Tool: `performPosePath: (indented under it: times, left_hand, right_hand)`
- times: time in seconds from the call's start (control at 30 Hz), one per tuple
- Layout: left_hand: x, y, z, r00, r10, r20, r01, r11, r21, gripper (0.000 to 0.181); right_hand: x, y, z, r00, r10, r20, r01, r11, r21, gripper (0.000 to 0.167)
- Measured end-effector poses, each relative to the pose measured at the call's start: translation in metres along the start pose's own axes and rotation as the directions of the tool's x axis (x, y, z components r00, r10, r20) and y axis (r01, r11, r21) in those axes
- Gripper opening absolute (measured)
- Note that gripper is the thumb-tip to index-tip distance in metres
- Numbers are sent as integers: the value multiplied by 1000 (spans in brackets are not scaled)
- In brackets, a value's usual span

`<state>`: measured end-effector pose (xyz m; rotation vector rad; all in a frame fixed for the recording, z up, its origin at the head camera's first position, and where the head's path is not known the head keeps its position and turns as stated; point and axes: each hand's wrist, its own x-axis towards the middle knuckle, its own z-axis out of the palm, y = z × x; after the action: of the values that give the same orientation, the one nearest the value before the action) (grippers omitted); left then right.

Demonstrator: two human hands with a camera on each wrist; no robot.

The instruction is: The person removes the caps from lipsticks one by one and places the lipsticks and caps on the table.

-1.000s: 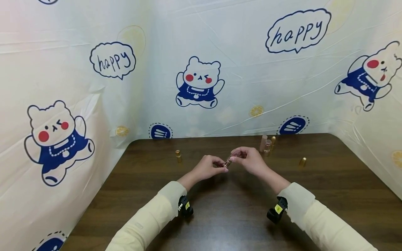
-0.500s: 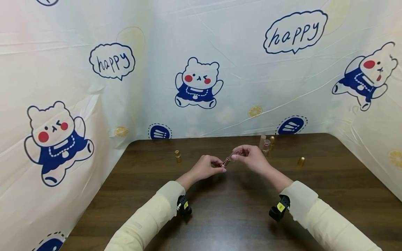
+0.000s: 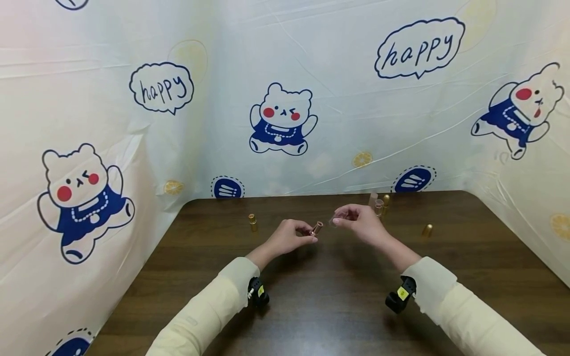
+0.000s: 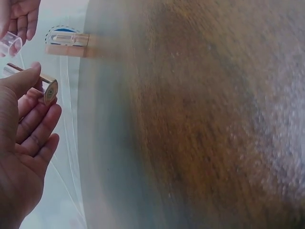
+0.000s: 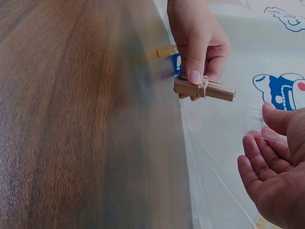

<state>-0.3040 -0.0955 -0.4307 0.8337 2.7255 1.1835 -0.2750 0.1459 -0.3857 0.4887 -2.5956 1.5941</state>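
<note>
My left hand (image 3: 288, 238) pinches a rose-gold lipstick tube (image 3: 316, 228) by its base, above the table's far half. The tube tilts up and right, and its narrower inner barrel is bare; in the right wrist view the lipstick tube (image 5: 205, 89) lies nearly level. A clear cap (image 5: 254, 120) sits between thumb and fingers of my right hand (image 3: 359, 223), a short gap from the tube. In the left wrist view the clear cap (image 4: 10, 44) shows its open round end towards the tube. Whether any lipstick stands inside the barrel cannot be seen.
A gold lipstick tube (image 3: 253, 222) stands left on the dark wooden table (image 3: 303, 306). Behind my right hand stand a pink tube (image 3: 373, 199), a clear-topped tube (image 3: 379, 205) and a gold tube (image 3: 386, 200). A small gold piece (image 3: 427, 230) stands at right. Printed curtain surrounds the table.
The clear cap has come off the lipstick tube. My right hand has drawn it away to the right, while my left hand has shifted slightly left with the tube.
</note>
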Motion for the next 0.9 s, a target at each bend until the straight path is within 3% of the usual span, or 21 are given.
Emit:
performPosePath:
  times: [0.6, 0.9]
  left_hand:
    - [-2, -1, -10, 999, 5, -37, -7, 999, -32, 19]
    - [-4, -3, -14, 998, -28, -55, 26, 999, -40, 21]
  right_hand:
    - [-1, 12, -14, 999, 30, -20, -31, 998, -54, 24]
    - [-2, 22, -23, 999, 45, -25, -47, 995, -85, 26]
